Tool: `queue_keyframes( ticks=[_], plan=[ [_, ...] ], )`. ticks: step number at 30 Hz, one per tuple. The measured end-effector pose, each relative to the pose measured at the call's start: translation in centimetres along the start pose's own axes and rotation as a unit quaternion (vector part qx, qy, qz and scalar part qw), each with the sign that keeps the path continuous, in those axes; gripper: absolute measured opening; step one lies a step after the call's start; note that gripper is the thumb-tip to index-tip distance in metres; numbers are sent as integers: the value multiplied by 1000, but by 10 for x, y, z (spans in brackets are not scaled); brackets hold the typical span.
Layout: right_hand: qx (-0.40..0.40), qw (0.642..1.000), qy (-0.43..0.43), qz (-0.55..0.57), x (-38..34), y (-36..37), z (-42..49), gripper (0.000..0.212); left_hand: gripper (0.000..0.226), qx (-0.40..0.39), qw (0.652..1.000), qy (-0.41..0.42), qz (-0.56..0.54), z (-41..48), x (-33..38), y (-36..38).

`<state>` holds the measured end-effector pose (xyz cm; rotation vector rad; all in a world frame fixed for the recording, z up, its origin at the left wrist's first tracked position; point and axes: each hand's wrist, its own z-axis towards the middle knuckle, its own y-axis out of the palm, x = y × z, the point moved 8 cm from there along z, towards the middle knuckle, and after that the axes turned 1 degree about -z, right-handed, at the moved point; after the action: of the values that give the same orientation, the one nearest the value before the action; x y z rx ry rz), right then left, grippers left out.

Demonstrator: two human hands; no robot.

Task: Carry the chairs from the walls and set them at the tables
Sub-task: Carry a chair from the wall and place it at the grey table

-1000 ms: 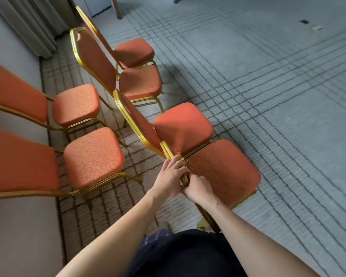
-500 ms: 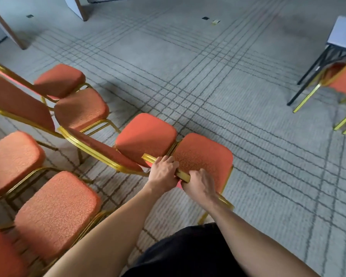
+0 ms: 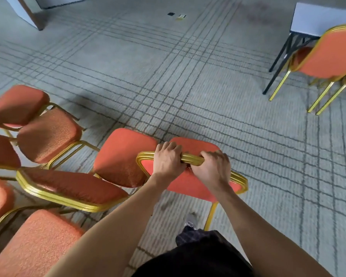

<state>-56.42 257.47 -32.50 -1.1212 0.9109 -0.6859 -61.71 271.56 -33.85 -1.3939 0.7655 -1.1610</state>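
Note:
An orange chair (image 3: pixel 188 184) with a gold metal frame stands just in front of me, its back toward me. My left hand (image 3: pixel 166 160) and my right hand (image 3: pixel 212 168) both grip the gold top rail of its backrest, side by side. Its seat shows beyond my hands. At the far right a white-topped table (image 3: pixel 316 19) on black legs has an orange chair (image 3: pixel 332 54) set against it.
Several more orange chairs crowd the left side, the nearest one (image 3: pixel 72 188) right beside the held chair. Patterned grey carpet (image 3: pixel 188 86) stretches between me and the table. A wall corner (image 3: pixel 28 15) stands at the far left. My dark shorts and a shoe (image 3: pixel 190 222) show below.
The view has swung right, away from the wall, bringing the table into sight. The held chair has turned with me, and both hands have kept their grip on its top rail.

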Motion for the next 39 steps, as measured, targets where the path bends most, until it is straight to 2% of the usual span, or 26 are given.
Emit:
queue_keyframes(
  ticks=[4,9,19,24,29,33,39],
  plan=[
    [28,999,7,22,9,-12,52,24,16,43,998,4,-53,50,8,-15],
    [67,998,-11,12,15,-20,97,20,22,26,999,2,-43,100,11,-19],
    [104,994,-21,-3,28,-20,182,21,30,123,984,63,-116,190,7,-27],
    [118,993,-5,-21,23,-22,258,34,30,113,983,65,-127,264,-6,-35],
    [118,992,10,-40,21,-30,321,29,30,86,988,74,-101,331,-9,-49],
    [164,986,-6,-40,18,-53,362,29,33,127,982,83,-114,372,-5,-69],
    [183,982,-4,-56,36,-65,421,34,28,126,976,101,-144,436,9,-81]
  ],
)
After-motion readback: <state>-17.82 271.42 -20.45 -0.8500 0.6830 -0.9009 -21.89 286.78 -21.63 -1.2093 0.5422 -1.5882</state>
